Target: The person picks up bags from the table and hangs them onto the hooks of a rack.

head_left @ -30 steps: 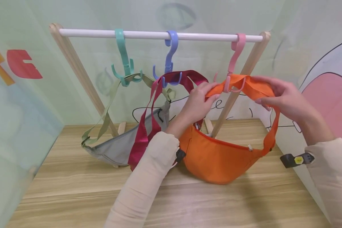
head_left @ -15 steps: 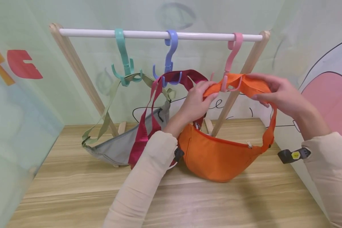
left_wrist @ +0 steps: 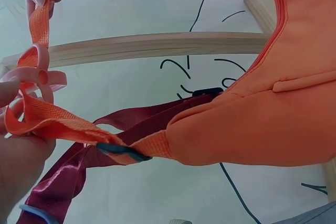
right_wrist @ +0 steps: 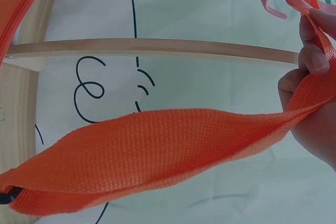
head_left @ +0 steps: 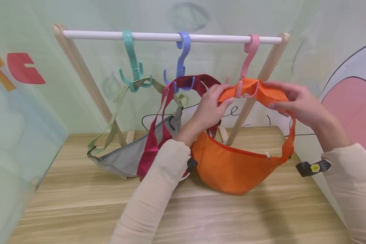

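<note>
An orange waist bag (head_left: pixel 238 169) hangs at the right, its orange strap (right_wrist: pixel 157 156) laid over the prongs of a pink hook (head_left: pixel 249 59). My left hand (head_left: pixel 210 106) pinches the strap just left of that hook. On the other side, my right hand (head_left: pixel 302 103) grips the strap between thumb and fingers. The left wrist view shows the strap passing through the pink prongs beside the left fingers, with a dark buckle (left_wrist: pixel 123 151) below. Part of the strap is hidden behind both hands.
A white rail (head_left: pixel 158 35) on wooden legs carries the hooks. A grey bag (head_left: pixel 128 157) hangs from a green hook (head_left: pixel 131 56), and a dark red strap (head_left: pixel 154 142) from a blue hook (head_left: pixel 184 54). Underneath is a wooden tabletop (head_left: pixel 94 206).
Both hands, the orange strap and the pink hook have shifted slightly left. The hook has swung a little, and both hands still hold the strap.
</note>
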{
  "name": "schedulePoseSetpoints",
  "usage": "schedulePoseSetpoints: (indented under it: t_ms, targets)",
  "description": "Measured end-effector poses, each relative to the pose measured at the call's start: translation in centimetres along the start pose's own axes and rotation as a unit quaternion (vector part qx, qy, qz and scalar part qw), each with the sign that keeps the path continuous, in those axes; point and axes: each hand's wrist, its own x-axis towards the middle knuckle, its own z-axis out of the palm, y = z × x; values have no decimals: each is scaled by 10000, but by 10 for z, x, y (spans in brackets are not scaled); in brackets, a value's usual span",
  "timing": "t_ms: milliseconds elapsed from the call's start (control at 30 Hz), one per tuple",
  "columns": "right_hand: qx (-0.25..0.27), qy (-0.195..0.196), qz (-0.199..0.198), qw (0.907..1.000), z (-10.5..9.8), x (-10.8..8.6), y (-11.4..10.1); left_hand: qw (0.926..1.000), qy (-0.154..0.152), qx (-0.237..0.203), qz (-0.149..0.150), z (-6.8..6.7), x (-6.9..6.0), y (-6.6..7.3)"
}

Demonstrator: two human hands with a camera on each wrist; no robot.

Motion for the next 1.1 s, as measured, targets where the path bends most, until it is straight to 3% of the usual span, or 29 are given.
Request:
schedulePoseSetpoints:
  t_ms: [167,400,667,1100]
  targets:
    - [142,-39,-8,9999,0,-4,2,9999,29,-134,71,2,2,1]
    - [742,-184,-142,9970,-1,-8,5,9996,38,-267,93,3,5,3]
    - [829,-290,-223,9959,-2,-12,9,9985,59,-369,390,4,7,7]
    - [550,-174,-91,9983,-2,-20,13,9973,5,-543,489,4,5,5]
